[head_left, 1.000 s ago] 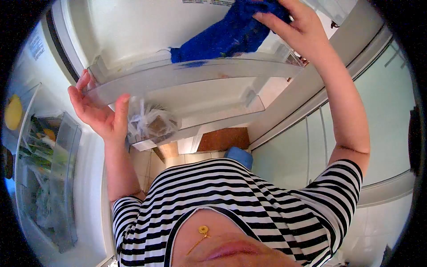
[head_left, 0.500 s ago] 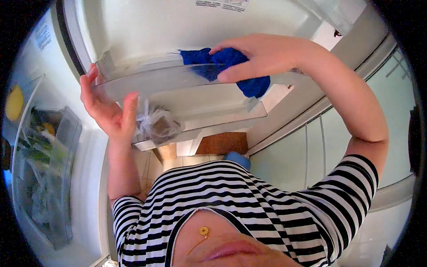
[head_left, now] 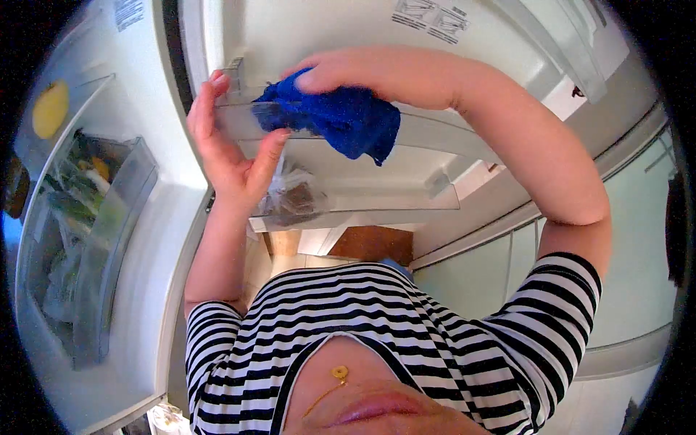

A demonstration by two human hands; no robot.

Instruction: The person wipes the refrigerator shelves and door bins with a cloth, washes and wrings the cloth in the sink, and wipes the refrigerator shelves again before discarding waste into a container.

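Note:
My right hand (head_left: pixel 330 72) is closed on a bunched blue cloth (head_left: pixel 355 123), which drapes over the front rim of a clear fridge door shelf (head_left: pixel 428 130). Part of the cloth shows through the clear plastic, inside the shelf. My left hand (head_left: pixel 232 156) grips the shelf's left end, fingers on the outer side and thumb across the front. Below, a lower door shelf (head_left: pixel 384 199) holds a clear plastic bag (head_left: pixel 293 196) with something brown in it. The right fingertips are partly hidden by the cloth.
At left, the fridge interior has a clear drawer (head_left: pixel 119 239) with bagged greens and a yellow fruit (head_left: pixel 51 109) on the shelf above it. An upper door shelf (head_left: pixel 558 43) is at top right. Frosted glass panels (head_left: pixel 616 246) stand at right.
The right hand has slid the blue cloth leftward along the shelf, closer to the left hand. The view has shifted, so the fridge door appears farther right. The left hand keeps its hold.

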